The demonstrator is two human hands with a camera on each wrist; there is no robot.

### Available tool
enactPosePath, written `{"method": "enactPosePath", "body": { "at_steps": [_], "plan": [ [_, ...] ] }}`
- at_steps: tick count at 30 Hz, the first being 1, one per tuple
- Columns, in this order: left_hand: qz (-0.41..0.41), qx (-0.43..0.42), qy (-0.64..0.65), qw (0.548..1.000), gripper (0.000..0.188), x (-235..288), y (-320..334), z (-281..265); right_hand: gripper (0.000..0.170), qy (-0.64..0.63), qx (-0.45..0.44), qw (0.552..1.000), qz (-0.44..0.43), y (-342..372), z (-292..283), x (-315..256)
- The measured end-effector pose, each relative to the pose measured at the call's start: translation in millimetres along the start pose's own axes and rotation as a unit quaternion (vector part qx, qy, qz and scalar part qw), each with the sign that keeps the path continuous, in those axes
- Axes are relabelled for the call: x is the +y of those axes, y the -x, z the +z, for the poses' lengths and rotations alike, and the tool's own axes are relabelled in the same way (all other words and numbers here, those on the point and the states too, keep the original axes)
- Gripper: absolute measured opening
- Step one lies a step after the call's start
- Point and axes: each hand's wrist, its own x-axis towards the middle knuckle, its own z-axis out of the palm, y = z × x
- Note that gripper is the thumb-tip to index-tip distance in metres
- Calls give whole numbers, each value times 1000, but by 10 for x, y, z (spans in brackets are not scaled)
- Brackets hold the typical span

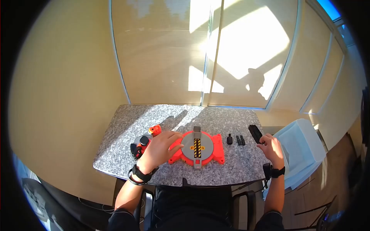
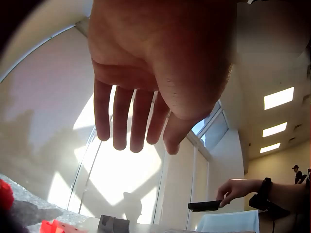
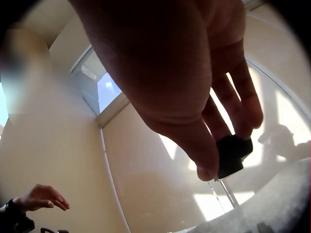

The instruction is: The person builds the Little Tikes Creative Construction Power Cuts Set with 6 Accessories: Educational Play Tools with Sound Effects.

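Note:
My left hand [image 1: 160, 150] hovers over the left of the table, its fingers extended and holding nothing. Beside it is an orange-red base with a grey round plate [image 1: 187, 146], a black-and-yellow striped strip across its middle. Partly behind that hand lie a red, black and grey piece [image 1: 143, 142] and an orange piece [image 1: 155, 129]. At the table's right edge, my right hand [image 1: 273, 149] pinches a long black piece [image 1: 254, 133] between thumb and fingers; the same black piece [image 3: 232, 154] appears end-on in the right wrist view.
A small black piece [image 1: 229, 139] and two slim black pieces [image 1: 240, 140] lie on the granite-patterned table [image 1: 216, 115] right of the base. A bin with a pale blue liner [image 1: 298, 148] stands off the table's right side. Shades and a wall [image 1: 165, 57] rise behind.

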Motion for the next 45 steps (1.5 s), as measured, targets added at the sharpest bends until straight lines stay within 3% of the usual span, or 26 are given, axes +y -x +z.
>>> {"method": "enactPosePath", "body": {
  "at_steps": [6, 16, 24, 30, 38, 45],
  "plan": [
    [-135, -91, 27, 986, 35, -62, 222, 224, 27, 46, -46, 994, 90, 446, 411, 696],
    [-138, -122, 14, 983, 37, -120, 302, 461, 24, 91, -66, 985, 130, 746, 619, 961],
    [-140, -135, -7, 981, 39, -141, 324, 452, 25, 92, -72, 982, 147, 598, 423, 644],
    [-111, -128, -21, 985, 42, -268, 381, 542, 31, 83, -38, 990, 104, 281, 536, 260],
    [-100, -144, -29, 984, 51, -321, 382, 572, 37, 38, -97, 994, -13, -66, 1005, 36],
    [-98, -148, -23, 984, 56, -392, 403, 633, 42, 38, -123, 991, -35, -251, 1278, -96]
  ]
}}
